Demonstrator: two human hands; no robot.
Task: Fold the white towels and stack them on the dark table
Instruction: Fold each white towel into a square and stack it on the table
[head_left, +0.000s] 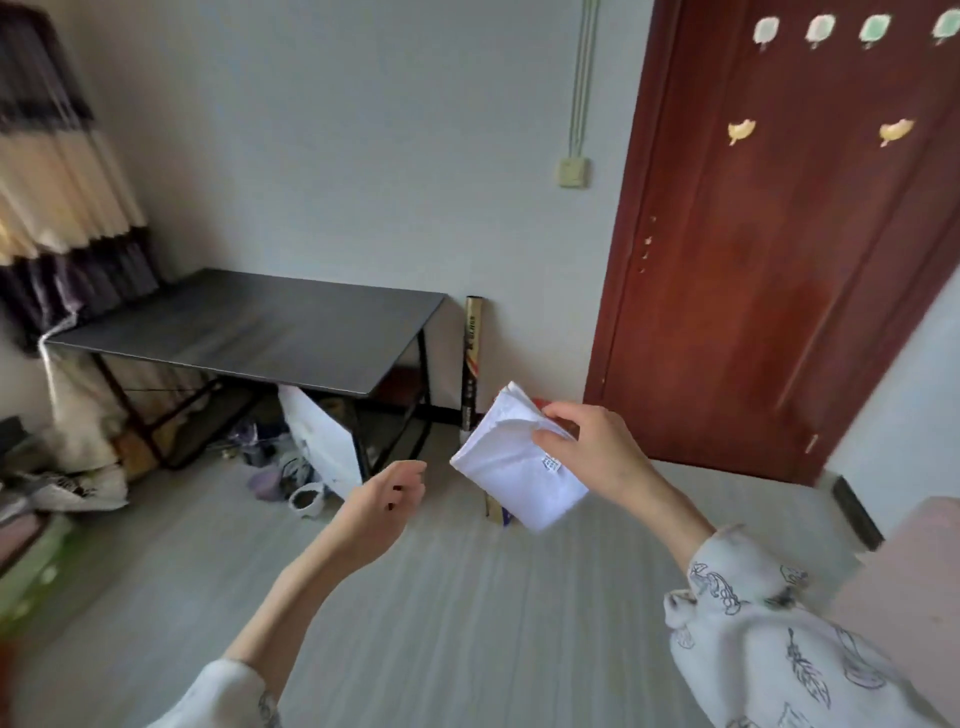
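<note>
Towel (519, 467): white, folded, held in the air right of centre, above the floor (441, 597), well apart from the table (249, 327).
Right hand (592, 452): fingers and thumb pinch the towel's right edge.
Left hand (387, 501): loosely curled, holds nothing, just left of the towel.
Table: dark, far left, against the wall.
Bag (322, 441): white, under the table's near edge.
Tube (471, 364): upright, right of the table.
Door (779, 234): red-brown, far right.

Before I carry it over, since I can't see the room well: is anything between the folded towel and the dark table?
Nothing visible blocks the way. The right hand holds the folded towel in the air, right of the dark table, with only open space between them. The tabletop shows nothing on it.
</note>
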